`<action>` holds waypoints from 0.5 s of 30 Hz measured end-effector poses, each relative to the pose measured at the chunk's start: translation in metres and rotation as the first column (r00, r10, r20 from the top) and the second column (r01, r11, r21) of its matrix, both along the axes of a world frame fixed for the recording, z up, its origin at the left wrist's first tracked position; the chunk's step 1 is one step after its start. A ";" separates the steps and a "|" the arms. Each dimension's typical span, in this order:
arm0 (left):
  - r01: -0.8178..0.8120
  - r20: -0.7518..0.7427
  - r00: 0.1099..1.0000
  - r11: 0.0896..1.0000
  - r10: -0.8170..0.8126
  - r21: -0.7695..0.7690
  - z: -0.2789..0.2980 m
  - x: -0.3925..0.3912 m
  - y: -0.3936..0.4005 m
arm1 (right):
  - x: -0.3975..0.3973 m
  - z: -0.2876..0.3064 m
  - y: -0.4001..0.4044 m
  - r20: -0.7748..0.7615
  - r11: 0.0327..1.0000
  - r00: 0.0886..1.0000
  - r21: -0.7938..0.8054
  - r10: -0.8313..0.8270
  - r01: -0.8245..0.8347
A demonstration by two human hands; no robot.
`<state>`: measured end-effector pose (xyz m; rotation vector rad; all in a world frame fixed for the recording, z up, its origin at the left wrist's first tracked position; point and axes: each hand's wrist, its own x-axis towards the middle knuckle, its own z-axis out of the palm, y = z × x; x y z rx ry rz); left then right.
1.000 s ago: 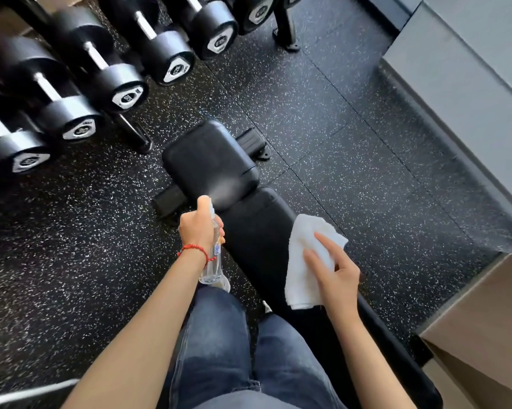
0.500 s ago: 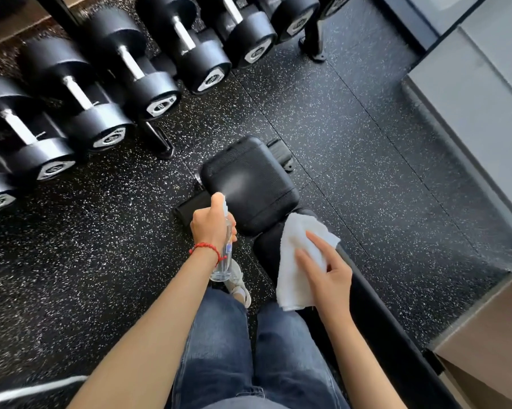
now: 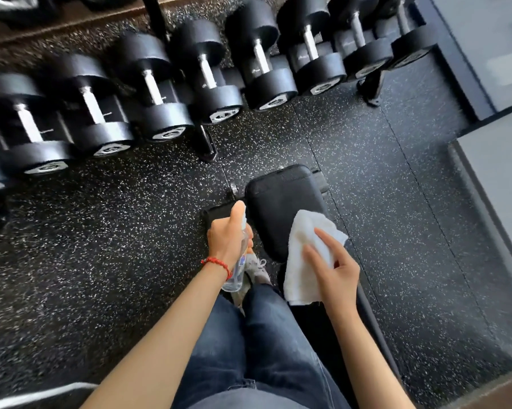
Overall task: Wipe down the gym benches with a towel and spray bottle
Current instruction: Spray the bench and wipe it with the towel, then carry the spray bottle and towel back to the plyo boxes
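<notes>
A black padded gym bench point(image 3: 278, 208) runs from the floor ahead back under my legs. My left hand point(image 3: 226, 237) grips a clear spray bottle point(image 3: 239, 270) upright just left of the bench's seat pad, thumb on top of the nozzle. A white towel point(image 3: 303, 249) lies draped over the near right part of the seat pad. My right hand point(image 3: 333, 268) rests on the towel with straight, spread fingers pressing it against the bench. My blue jeans hide the rest of the bench.
A rack of several black dumbbells point(image 3: 172, 93) stands along the far side, its foot point(image 3: 207, 149) on the speckled rubber floor point(image 3: 101, 231). A grey wall and ledge point(image 3: 491, 172) rise at the right. My shoe point(image 3: 256, 270) is beside the bench.
The view has tilted up and the bench now sits lower in frame. My right hand and the towel have slid forward from the back pad onto the seat pad. The bottle stays in my left hand.
</notes>
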<state>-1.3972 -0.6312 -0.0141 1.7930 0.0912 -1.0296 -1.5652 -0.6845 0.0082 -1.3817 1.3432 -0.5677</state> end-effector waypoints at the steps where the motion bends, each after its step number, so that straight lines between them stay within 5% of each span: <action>1: -0.016 0.002 1.000 1.000 0.016 -0.013 0.003 0.007 0.004 | 0.011 0.001 -0.003 0.012 0.999 0.999 -0.004 0.032 -0.032; 8: -0.170 0.033 0.984 0.983 0.173 -0.069 0.025 0.062 0.033 | 0.101 0.011 -0.022 0.065 0.947 0.945 -0.039 0.320 -0.319; 15: -0.368 0.135 0.916 0.926 0.377 -0.088 0.050 0.119 0.069 | 0.204 0.034 -0.027 0.088 0.781 0.776 -0.095 0.625 -0.618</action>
